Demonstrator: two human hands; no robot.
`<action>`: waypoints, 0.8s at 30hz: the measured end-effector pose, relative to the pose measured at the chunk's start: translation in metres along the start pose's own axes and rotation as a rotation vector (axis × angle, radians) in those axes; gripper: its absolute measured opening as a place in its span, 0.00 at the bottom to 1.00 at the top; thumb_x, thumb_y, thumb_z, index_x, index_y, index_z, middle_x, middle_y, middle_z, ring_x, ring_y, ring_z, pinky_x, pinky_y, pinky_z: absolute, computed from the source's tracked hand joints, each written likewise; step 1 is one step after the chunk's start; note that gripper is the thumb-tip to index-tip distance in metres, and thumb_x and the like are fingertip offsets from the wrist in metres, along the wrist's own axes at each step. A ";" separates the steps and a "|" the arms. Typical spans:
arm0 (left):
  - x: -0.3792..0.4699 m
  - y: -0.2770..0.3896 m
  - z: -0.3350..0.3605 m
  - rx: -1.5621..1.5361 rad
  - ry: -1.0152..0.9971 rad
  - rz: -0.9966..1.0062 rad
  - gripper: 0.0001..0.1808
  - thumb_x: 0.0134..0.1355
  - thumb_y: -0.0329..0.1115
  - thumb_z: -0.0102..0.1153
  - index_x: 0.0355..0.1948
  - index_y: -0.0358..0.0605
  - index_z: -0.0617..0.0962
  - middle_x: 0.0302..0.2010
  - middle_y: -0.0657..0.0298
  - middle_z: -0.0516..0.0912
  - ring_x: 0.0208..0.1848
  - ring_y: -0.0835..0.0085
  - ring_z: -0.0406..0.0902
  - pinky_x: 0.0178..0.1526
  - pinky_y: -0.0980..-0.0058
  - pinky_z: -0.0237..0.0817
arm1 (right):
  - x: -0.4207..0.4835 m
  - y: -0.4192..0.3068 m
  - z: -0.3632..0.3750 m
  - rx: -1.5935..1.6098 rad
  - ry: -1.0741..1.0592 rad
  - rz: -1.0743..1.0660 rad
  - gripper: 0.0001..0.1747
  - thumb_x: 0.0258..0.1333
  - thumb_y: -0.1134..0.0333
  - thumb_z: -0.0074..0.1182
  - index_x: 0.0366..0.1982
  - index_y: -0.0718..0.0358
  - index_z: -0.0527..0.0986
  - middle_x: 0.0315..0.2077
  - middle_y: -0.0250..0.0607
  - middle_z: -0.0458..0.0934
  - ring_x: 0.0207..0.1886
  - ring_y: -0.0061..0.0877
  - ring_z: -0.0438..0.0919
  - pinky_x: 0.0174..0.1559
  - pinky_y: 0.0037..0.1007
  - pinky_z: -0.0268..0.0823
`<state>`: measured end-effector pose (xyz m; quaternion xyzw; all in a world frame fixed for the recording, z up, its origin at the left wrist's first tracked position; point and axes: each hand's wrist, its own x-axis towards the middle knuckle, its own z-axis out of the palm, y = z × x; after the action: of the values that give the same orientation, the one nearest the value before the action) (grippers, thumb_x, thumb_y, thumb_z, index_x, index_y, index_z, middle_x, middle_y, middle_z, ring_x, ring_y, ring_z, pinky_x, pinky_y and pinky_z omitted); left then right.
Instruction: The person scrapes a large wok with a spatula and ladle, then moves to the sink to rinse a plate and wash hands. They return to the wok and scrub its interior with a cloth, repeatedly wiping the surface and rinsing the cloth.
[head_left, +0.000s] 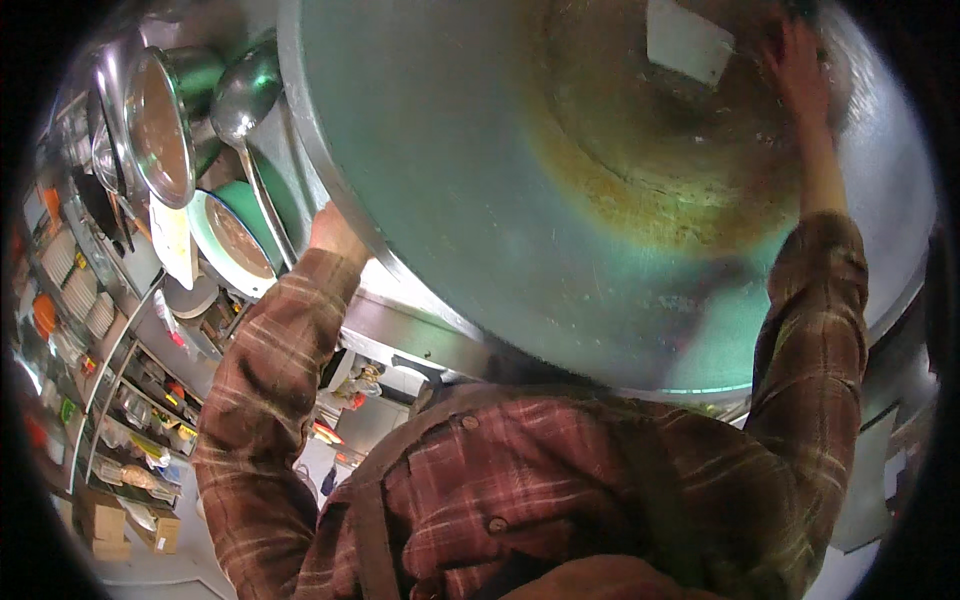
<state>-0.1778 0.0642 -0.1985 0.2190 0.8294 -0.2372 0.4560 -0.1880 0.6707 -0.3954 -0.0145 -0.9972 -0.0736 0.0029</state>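
Observation:
A very large metal pot (465, 172) fills the upper middle and right, its mouth facing me. Yellow-brown residue rings its lower inside, around a dark, shiny bottom with a bright pale patch that may be a reflection. My left hand (337, 231) is at the pot's outer left edge, seemingly gripping the rim; the fingers are hidden behind it. Deep inside the pot, at the far right, my right hand (802, 71) reaches to the bottom near the wall. Its fingertips blend into shadow, so I cannot tell whether it holds something.
Left of the pot, a large metal ladle (244, 94) leans by a metal pot of brown liquid (159, 131) and a green enamel pot (236, 232), also with brown liquid. Loaded shelving (135, 405) and cardboard boxes (109, 525) stand at the lower left.

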 end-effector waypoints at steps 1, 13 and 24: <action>-0.002 0.002 -0.002 0.016 0.009 0.012 0.12 0.56 0.36 0.51 0.38 0.43 0.79 0.41 0.53 0.80 0.43 0.60 0.79 0.43 0.68 0.72 | -0.040 0.012 0.000 -0.301 -0.077 -0.027 0.36 0.54 0.49 0.46 0.61 0.57 0.57 0.61 0.43 0.57 0.64 0.38 0.56 0.58 0.45 0.56; -0.007 0.002 -0.005 -0.797 -0.057 -0.170 0.17 0.53 0.33 0.56 0.45 0.42 0.76 0.35 0.63 0.83 0.34 0.72 0.82 0.33 0.78 0.76 | -0.235 -0.286 -0.144 0.997 -0.502 0.173 0.36 0.47 0.53 0.54 0.55 0.67 0.63 0.53 0.58 0.65 0.56 0.47 0.64 0.56 0.41 0.58; 0.007 -0.019 0.024 -0.184 0.309 0.246 0.30 0.33 0.42 0.73 0.42 0.51 0.79 0.39 0.61 0.81 0.39 0.63 0.79 0.40 0.70 0.70 | -0.110 -0.449 -0.236 1.226 -0.161 0.172 0.46 0.51 0.41 0.48 0.60 0.68 0.54 0.61 0.62 0.52 0.65 0.48 0.53 0.63 0.41 0.49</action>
<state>-0.1763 0.0360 -0.2126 0.3099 0.8746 -0.0664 0.3669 -0.0907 0.1886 -0.2290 -0.0960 -0.8505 0.5139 -0.0587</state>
